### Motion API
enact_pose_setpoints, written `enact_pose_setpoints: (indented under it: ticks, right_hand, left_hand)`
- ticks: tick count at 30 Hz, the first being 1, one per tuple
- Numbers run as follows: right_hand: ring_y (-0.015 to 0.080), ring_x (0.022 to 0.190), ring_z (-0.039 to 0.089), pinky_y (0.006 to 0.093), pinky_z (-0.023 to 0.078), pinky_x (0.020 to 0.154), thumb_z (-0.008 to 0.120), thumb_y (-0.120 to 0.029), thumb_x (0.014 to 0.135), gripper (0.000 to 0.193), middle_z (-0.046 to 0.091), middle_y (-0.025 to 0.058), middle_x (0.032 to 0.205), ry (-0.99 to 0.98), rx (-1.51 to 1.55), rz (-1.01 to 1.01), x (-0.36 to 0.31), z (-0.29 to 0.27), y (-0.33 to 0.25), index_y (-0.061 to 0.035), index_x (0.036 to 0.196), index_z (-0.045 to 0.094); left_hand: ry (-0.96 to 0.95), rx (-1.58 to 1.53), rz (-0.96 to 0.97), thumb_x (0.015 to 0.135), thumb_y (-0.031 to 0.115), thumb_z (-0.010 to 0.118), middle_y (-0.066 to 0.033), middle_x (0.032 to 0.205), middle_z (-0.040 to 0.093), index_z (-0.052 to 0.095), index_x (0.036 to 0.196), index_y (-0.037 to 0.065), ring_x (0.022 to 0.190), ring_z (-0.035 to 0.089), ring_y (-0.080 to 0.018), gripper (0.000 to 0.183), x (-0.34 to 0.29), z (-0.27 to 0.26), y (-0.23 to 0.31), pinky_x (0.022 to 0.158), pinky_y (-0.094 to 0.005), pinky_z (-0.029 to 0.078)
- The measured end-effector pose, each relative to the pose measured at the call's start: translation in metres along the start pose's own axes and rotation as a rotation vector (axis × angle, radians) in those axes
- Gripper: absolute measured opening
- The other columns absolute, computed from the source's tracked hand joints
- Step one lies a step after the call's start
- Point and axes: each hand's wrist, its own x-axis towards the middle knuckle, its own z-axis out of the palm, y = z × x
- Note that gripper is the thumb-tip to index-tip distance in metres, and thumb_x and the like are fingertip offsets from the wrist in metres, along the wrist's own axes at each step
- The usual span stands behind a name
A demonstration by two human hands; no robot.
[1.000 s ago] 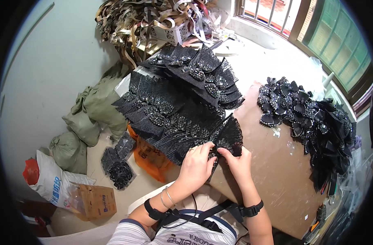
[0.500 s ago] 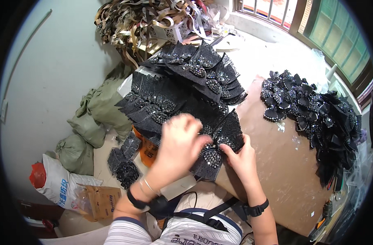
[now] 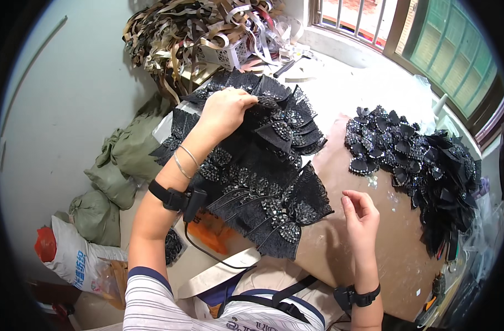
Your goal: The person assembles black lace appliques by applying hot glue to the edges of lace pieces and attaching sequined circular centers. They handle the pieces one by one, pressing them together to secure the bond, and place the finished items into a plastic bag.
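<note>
A big heap of black lace bows with shiny beaded centres covers the left part of the brown table. My left hand is stretched to the far top of the heap and its fingers pinch one black bow there. Beside the heap's near right edge my right hand hovers just above the table, fingers loosely curled, holding nothing. A second pile of smaller black beaded bows lies on the right side of the table.
A tangle of tan and grey ribbon strips with a white basket sits at the back. Green sacks and a white bag lie on the floor at left. A barred window is at top right.
My left hand has left the near edge of the heap and reached up to its far top, taking a bow there. My right hand let go and drew back to the right.
</note>
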Motion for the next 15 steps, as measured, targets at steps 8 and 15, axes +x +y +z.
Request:
enact_pose_setpoints:
  ticks: [8, 15]
  right_hand:
    - [0.0298, 0.113, 0.060, 0.0388, 0.048, 0.101, 0.047, -0.043, 0.101, 0.061, 0.059, 0.0254, 0.120, -0.587, 0.974, 0.557, 0.068, 0.047, -0.028, 0.0110, 0.129, 0.048]
    - [0.0311, 0.095, 0.066, 0.0329, 0.060, 0.081, 0.064, -0.031, 0.094, 0.049, 0.056, 0.0242, 0.116, -0.561, 1.533, 0.787, 0.057, 0.048, -0.016, 0.0006, 0.128, 0.047]
  left_hand:
    - [0.161, -0.424, 0.094, 0.087, 0.000, 0.061, -0.0108, 0.098, 0.070, 0.071, 0.104, 0.006, 0.094, 0.066, -0.0284, 0.021, 0.013, -0.037, 0.034, 0.084, -0.0335, 0.052]
    - [0.179, -0.588, 0.333, 0.076, -0.009, 0.060, -0.0136, 0.107, 0.069, 0.073, 0.100, 0.004, 0.108, 0.065, -0.0324, 0.030, -0.041, -0.085, 0.110, 0.092, -0.0386, 0.052]
